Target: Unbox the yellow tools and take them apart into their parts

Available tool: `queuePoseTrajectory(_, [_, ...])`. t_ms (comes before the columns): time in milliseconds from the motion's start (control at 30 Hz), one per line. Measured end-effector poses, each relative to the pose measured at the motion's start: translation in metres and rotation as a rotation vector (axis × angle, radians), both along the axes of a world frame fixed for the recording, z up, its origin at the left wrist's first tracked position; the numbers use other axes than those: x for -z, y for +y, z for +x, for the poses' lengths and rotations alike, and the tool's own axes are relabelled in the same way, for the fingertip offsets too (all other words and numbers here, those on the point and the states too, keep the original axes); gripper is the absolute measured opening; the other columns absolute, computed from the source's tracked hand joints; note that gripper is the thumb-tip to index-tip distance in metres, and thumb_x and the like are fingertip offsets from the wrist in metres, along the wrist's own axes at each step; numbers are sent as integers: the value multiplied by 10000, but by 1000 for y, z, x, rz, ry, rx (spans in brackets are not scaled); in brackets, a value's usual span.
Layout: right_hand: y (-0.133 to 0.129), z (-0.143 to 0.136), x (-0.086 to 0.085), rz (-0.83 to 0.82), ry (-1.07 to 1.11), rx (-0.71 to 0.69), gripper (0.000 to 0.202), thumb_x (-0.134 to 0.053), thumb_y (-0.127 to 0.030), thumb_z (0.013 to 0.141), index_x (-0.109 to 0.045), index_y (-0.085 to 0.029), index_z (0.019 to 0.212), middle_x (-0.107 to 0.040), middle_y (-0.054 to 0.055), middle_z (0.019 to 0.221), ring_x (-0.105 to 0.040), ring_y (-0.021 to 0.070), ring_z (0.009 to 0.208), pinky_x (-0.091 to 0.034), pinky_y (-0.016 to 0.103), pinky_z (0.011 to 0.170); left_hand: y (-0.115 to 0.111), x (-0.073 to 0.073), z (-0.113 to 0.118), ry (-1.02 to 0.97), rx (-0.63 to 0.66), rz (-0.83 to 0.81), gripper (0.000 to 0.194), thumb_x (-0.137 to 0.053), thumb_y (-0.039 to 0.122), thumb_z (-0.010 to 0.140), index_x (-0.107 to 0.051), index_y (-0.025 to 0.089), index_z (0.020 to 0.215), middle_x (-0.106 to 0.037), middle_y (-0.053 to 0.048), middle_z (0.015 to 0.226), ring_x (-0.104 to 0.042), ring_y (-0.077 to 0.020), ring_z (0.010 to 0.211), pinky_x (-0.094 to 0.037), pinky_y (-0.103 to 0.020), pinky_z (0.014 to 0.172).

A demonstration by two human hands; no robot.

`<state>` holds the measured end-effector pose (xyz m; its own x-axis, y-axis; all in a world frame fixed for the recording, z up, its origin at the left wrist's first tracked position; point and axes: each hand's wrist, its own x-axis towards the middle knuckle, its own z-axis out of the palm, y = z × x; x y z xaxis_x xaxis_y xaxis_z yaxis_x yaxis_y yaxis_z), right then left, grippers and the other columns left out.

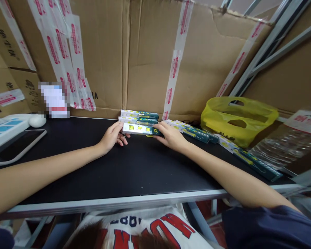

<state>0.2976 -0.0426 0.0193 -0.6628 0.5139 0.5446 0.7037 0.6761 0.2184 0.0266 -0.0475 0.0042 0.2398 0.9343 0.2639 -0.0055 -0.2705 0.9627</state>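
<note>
Head view: slim printed carton point(142, 129) held above the rear of the smooth black bench point(134, 173). Its left end is pinched by the left grip point(111, 135), lower fingers loosely curled; its right end is clasped by the right grip point(172, 135). Step judged: carton being positioned; level, two-ended support seems called for next. Glossy, straight-edged similar cartons point(140, 113) are seen behind, against corrugated cardboard point(150, 69).

Black tabletop point(145, 173) before a brown cardboard wall point(150, 69), metal frame point(271, 45) at right, reddish floor point(204, 209) below.
</note>
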Motion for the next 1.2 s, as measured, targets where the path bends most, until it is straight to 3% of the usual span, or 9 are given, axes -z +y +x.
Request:
queuePoseTrajectory(533, [-1, 21, -22, -25, -72, -16, 332, -521, -340, 878, -499, -201, 1179, -569, 118, 1144, -554, 238, 1002, -461, 343, 806, 2, 5, -2, 113, 151, 88, 432, -513, 417, 824, -500, 130, 1146, -632, -55, 813, -643, -142, 545, -474, -202, 402])
queuePoseTrajectory(700, [0, 22, -22, -4, -101, -17, 347, -523, -343, 861, -520, -196, 1175, -607, 112, 1090, -545, 240, 976, -437, 347, 806, 2, 6, -1, 140, 169, 109, 420, -516, 412, 823, -504, 132, 1137, -626, -55, 824, -644, -143, 553, -474, -206, 403])
queuePoseTrajectory(933, [2, 18, -16, 36, -200, -42, 459, -490, -531, 879, -580, -157, 1130, -650, 104, 921, -536, 242, 874, -409, 336, 758, -2, 8, 0, 298, 139, 211, 362, -518, 231, 758, -530, 146, 1110, -642, -76, 936, -639, -130, 593, -471, -201, 418])
queuePoseTrajectory(1200, [-3, 12, -14, 1, -215, -59, 426, -517, -477, 865, -584, -153, 1133, -663, 105, 921, -586, 228, 841, -395, 307, 712, -3, 8, -1, 380, 146, 207, 381, -499, 158, 728, -536, 159, 1107, -649, -51, 935, -637, -113, 627, -480, -180, 454])
